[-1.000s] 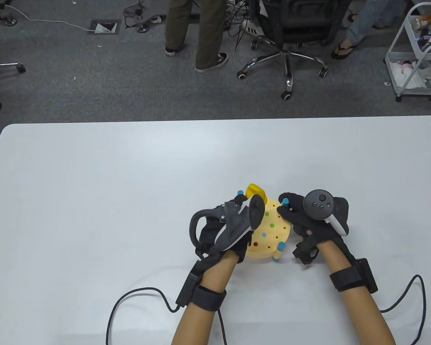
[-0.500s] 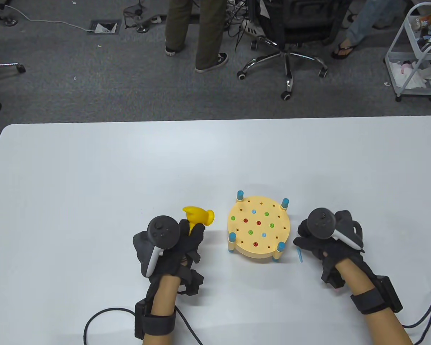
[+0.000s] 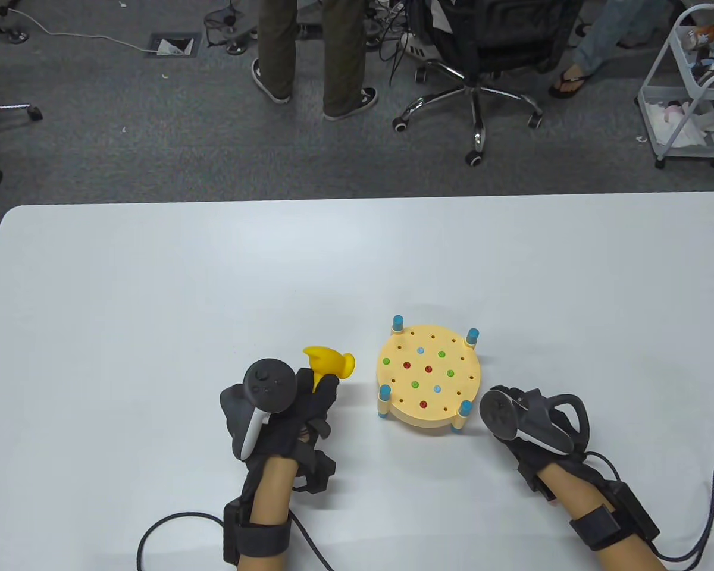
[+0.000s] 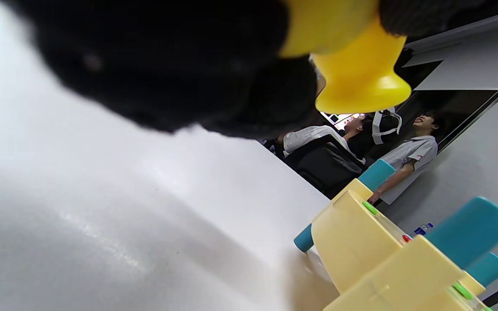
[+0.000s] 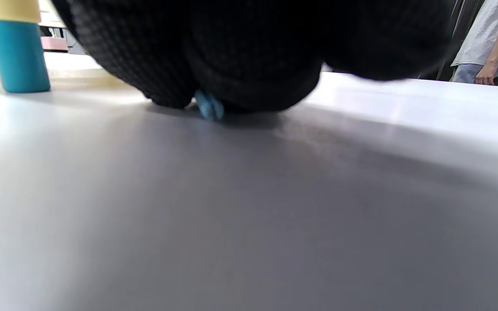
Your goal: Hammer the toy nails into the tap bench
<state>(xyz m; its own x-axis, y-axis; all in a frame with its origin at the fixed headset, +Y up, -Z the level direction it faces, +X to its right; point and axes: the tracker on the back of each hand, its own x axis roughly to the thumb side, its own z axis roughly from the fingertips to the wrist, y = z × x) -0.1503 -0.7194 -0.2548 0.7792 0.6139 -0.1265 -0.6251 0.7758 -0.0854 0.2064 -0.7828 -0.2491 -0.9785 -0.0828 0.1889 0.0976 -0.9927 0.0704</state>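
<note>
The round yellow tap bench [image 3: 446, 416] stands on blue legs with several red, green, blue and yellow nails in its top. My left hand [image 3: 321, 395] grips the handle of the yellow toy hammer [image 3: 331, 360] just left of the bench. The hammer head [image 4: 357, 82] shows above the bench [image 4: 361, 250] in the left wrist view. My right hand [image 3: 503, 416] rests on the table right of the bench. Its fingers [image 5: 249, 52] close down on a small blue nail [image 5: 209, 107] lying on the table. The nail is hidden in the table view.
The white table [image 3: 154, 327] stretches wide to the left and behind the bench. Glove cables [image 3: 166, 529] trail at the front edge. A blue bench leg [image 5: 17, 56] stands close to my right fingers. People, an office chair and a cart stand beyond the table.
Both hands left the bench. My left hand drew back left with the hammer and stays there. My right hand dropped onto the blue nail lying right of the bench and now covers it.
</note>
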